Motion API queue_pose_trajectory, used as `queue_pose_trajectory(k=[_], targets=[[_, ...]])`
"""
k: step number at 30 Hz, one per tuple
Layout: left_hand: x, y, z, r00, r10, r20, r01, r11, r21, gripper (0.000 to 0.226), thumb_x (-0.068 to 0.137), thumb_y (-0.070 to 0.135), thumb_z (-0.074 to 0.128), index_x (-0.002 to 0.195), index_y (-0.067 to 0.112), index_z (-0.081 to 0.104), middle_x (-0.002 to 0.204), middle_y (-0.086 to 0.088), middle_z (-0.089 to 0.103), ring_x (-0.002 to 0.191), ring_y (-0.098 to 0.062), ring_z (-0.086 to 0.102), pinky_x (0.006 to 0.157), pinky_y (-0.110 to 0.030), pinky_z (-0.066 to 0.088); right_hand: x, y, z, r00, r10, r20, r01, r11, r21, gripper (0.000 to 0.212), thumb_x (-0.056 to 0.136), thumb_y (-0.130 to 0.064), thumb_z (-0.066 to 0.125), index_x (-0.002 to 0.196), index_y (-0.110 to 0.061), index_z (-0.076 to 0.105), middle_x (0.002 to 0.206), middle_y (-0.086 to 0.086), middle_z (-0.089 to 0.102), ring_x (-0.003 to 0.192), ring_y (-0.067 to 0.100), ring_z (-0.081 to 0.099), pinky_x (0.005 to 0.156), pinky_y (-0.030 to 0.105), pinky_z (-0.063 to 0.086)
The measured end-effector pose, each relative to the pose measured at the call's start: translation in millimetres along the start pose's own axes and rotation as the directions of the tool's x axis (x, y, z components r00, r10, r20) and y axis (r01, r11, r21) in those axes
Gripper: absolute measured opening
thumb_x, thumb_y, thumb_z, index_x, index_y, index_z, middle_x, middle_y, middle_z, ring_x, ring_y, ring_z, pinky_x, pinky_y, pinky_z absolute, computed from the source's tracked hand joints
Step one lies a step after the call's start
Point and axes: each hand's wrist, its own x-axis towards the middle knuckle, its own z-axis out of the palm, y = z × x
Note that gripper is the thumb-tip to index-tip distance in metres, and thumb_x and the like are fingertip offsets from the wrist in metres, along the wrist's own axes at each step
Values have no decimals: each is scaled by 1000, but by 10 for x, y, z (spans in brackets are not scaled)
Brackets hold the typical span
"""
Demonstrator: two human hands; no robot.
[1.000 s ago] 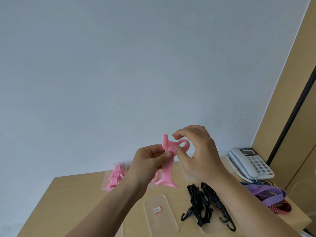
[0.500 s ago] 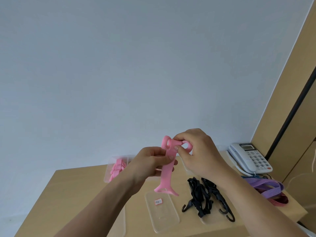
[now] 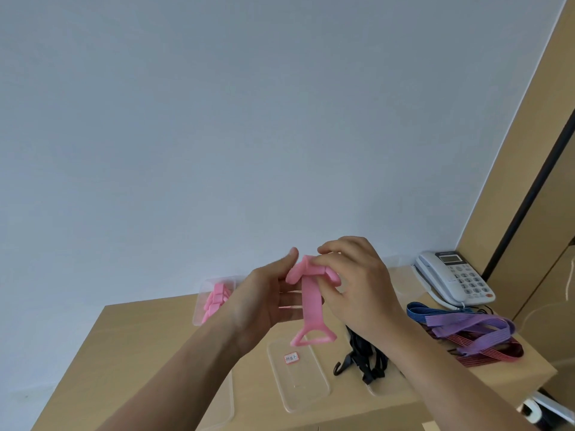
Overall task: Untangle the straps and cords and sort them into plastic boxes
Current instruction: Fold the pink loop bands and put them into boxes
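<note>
A pink strap with a flared loop end hangs above the wooden table. My right hand grips its folded top end. My left hand lies against the strap with straight fingers and thumb up. A clear plastic box at the back left holds more pink straps. Black hooked cords lie on a clear lid, partly hidden by my right forearm. Purple, blue and dark red straps lie tangled at the right.
A clear lid with a red-edged label lies at the table's front. Another clear lid shows under my left forearm. A white desk telephone stands at the back right, beside a tan wall panel.
My right hand has folded the strap's top loop down and now covers it. My left hand has opened its fingers. The view has tilted so the table shows lower.
</note>
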Motion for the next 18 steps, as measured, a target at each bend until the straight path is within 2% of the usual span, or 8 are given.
queue_pose_trajectory(k=[3,7,10,12,13,15,18], targets=[[5,-8,50,1000,20,24,-19,1000,-15,44,97,51,59,115,15,79,113,-11,77,98,-26,74,86,-39,60,-39,-8,-42,1000,3,13,-3,1000,12,25,73,-3,79,90,-21,78,104,1,68,101,24,59,79,32,52],[35,-42,92,996,62,63,-65,996,54,34,93,33,65,115,11,76,110,-11,76,98,-27,73,90,-42,60,-74,-28,-136,999,20,40,-23,996,81,18,79,-5,76,90,-20,79,110,0,67,107,21,58,83,32,51],[49,-62,118,996,77,49,-82,992,91,30,91,26,68,113,7,76,101,-11,74,97,-29,72,89,-42,60,-29,-16,-236,987,121,106,-139,974,179,22,86,-11,69,102,-24,77,117,-6,65,113,11,57,93,26,47],[47,-53,147,995,93,42,-98,988,116,32,87,24,68,113,8,77,102,-13,76,98,-31,73,87,-39,61,21,12,-296,954,183,236,-228,957,180,28,90,-11,67,116,-21,70,119,-10,65,114,8,56,97,31,47],[45,-48,162,994,105,32,-108,985,132,32,85,23,68,112,9,77,103,-14,76,98,-31,74,86,-38,61,45,18,-318,932,189,309,-252,951,178,28,91,-11,65,118,-21,68,117,-14,66,112,5,57,96,30,47],[56,-47,176,993,121,5,-120,982,148,35,82,23,70,114,10,76,108,-17,77,99,-31,73,84,-37,61,83,24,-342,911,156,381,-249,946,208,24,92,-8,62,107,-25,71,104,-22,70,102,3,60,88,25,47],[78,-90,195,993,117,-3,-116,993,37,43,85,27,72,123,9,71,119,-19,74,103,-30,72,86,-36,59,110,48,-374,928,187,322,-270,934,234,23,87,-5,66,99,-24,73,95,-20,71,95,5,63,83,24,48]])
